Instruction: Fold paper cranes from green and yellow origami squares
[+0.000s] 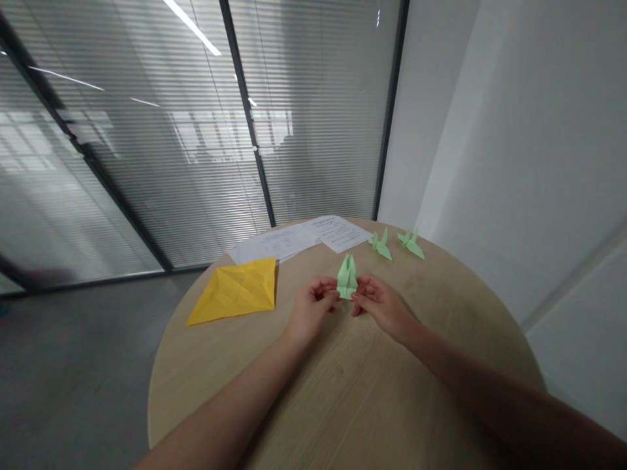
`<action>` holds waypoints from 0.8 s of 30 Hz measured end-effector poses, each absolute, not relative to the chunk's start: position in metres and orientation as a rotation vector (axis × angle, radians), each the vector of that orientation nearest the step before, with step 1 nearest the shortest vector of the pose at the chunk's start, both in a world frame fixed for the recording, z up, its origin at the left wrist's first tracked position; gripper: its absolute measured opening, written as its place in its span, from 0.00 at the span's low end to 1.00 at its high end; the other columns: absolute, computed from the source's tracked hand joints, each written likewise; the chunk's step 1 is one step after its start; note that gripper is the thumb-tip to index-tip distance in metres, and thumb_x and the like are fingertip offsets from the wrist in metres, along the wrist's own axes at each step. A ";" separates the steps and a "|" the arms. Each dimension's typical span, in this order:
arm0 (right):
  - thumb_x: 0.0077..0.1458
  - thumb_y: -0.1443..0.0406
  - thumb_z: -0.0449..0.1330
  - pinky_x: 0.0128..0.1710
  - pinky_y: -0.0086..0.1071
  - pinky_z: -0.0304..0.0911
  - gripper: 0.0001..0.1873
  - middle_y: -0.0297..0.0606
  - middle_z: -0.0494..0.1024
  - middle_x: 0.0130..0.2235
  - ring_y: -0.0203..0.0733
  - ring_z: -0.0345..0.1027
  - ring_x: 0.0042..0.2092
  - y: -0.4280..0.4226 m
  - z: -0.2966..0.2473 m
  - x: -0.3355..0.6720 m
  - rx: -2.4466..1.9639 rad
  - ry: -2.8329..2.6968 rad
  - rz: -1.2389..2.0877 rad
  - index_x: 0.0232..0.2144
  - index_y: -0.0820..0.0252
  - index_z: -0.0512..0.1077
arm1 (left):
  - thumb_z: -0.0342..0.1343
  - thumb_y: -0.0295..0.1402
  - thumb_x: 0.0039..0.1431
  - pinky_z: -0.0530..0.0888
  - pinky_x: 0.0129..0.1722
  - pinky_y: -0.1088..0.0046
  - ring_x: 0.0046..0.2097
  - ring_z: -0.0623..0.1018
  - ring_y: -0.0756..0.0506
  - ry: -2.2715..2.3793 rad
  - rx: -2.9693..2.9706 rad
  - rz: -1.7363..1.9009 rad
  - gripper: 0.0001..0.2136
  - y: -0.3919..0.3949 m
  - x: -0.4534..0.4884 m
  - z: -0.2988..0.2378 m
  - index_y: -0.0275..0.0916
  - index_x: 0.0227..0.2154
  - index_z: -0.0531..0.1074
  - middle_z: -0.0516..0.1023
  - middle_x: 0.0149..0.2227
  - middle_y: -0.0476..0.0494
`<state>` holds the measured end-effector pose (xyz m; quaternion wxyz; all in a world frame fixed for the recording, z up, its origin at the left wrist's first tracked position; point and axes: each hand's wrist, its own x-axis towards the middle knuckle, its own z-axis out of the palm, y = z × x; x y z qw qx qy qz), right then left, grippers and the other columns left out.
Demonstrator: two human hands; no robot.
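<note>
Between my hands is a partly folded piece of light green origami paper (347,279), upright with a narrow split point at its top. My left hand (316,301) pinches its lower left corner between thumb and fingers. At the lower right corner, my right hand (378,300) grips it the same way. Two folded green paper cranes stand beyond my right hand: one crane (381,245) is nearer the middle, and the other crane (411,245) sits to its right. The fingers behind the green paper are partly hidden.
A creased yellow paper sheet (240,292) lies left of my hands on the round wooden table (337,391). Printed white sheets (337,233) overlap at the far edge. Behind the table stand a glass partition with blinds (323,130) and a white wall (539,163) at right.
</note>
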<state>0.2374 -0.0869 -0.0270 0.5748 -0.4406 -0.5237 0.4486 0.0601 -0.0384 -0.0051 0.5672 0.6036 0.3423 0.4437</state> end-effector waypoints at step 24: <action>0.45 0.59 0.72 0.28 0.31 0.70 0.23 0.31 0.81 0.32 0.39 0.76 0.28 -0.087 -0.028 0.238 -1.064 -1.164 1.012 0.38 0.52 0.64 | 0.64 0.28 0.51 0.75 0.34 0.72 0.32 0.76 0.48 0.880 1.539 1.113 0.04 -0.039 0.061 -0.007 0.37 0.31 0.76 0.76 0.28 0.49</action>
